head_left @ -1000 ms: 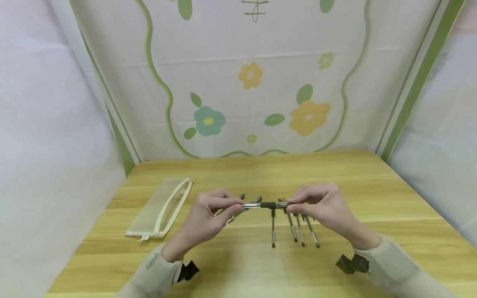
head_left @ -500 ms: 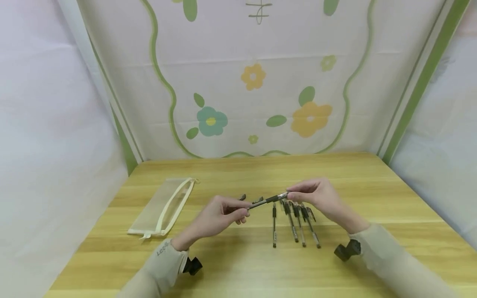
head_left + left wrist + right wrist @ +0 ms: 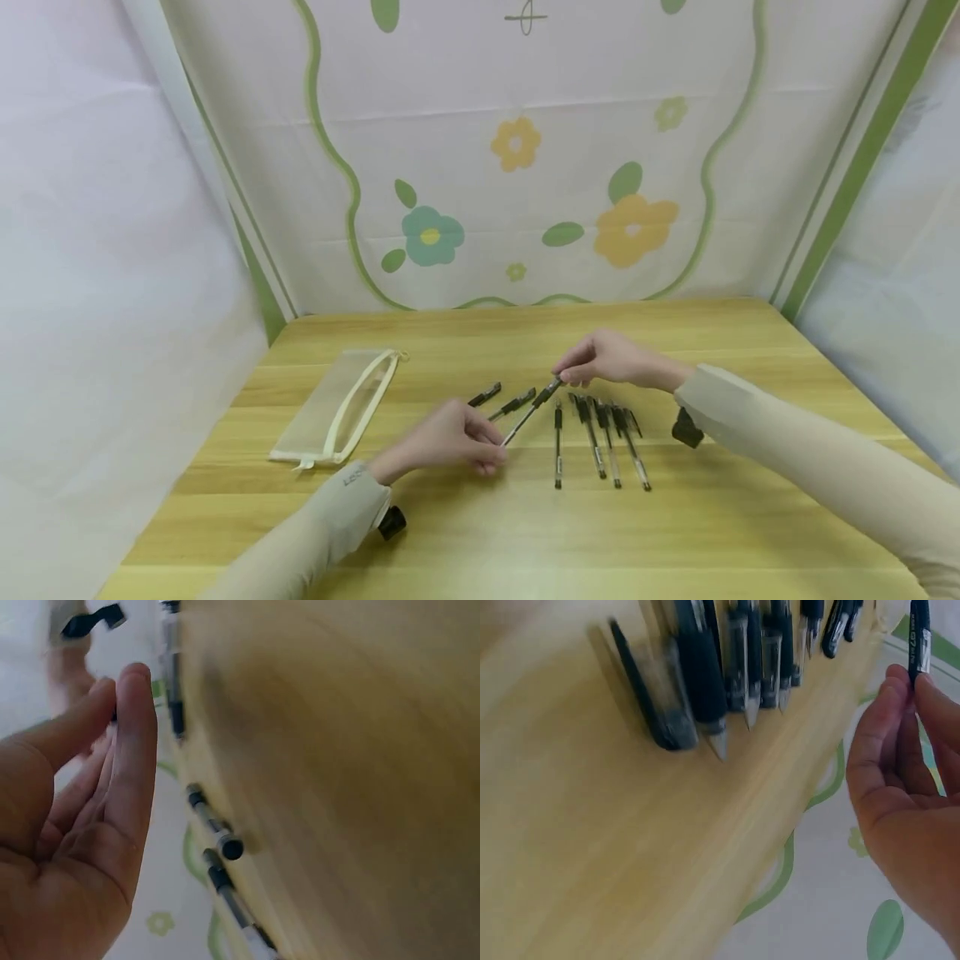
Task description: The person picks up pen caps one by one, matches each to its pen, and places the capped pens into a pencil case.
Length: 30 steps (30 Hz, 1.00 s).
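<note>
My left hand (image 3: pixel 456 440) pinches the lower end of a clear-barrelled pen (image 3: pixel 528 415) with a black grip. Its other end is between the thumb and fingers of my right hand (image 3: pixel 617 360). The pen slants up to the right, off the tabletop. In the right wrist view the black part of the pen (image 3: pixel 919 639) sticks out of the fingertips. Just behind my left hand lie two capped pens (image 3: pixel 517 401). Under and right of my right hand several uncapped pens (image 3: pixel 558 442) lie side by side, with loose caps (image 3: pixel 664 712) beside some tips.
A see-through zip pouch (image 3: pixel 315 417) lies on the left of the wooden table (image 3: pixel 480 533), its zipper side gaping. A patterned cloth (image 3: pixel 450 108) hangs behind the table, with plain cloth at both sides.
The pen has swung from level to a steep slant. My right hand has moved left and away from me, while my left hand has moved right and nearer.
</note>
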Tool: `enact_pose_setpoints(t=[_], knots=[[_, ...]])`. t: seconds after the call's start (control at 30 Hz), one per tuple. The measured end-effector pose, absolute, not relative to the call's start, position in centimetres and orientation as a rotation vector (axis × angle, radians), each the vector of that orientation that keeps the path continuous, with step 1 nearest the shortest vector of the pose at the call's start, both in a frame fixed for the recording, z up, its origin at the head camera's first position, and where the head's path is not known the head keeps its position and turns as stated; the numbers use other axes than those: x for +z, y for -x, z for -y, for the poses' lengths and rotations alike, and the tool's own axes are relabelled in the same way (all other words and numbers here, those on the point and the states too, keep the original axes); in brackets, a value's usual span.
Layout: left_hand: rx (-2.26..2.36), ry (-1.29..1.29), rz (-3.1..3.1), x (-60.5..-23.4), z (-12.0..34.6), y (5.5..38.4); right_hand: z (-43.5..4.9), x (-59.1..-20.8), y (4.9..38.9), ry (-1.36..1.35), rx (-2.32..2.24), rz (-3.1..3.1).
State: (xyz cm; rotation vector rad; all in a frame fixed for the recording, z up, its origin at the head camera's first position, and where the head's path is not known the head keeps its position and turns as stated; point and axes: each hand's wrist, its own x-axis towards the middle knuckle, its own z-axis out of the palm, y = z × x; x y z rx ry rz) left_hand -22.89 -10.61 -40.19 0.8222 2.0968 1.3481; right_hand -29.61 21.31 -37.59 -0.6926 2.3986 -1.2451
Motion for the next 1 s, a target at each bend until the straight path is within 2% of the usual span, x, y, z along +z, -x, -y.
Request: enact_pose_setpoints(t=[0.27, 0.8, 1.0], knots=[[1.323, -0.639, -2.135, -40.9, 9.2, 22.7, -19.9, -38.8, 31.8, 0.747, -1.166, -2.333], [1.256, -0.609, -2.229, -39.9, 8.4, 22.3, -19.0, -40.8, 32.5, 0.814, -1.131, -2.365], [1.194, -0.638, -2.34, -39.5, 8.2, 22.1, -20.1, -40.9, 31.9, 0.868, -1.169, -2.422]])
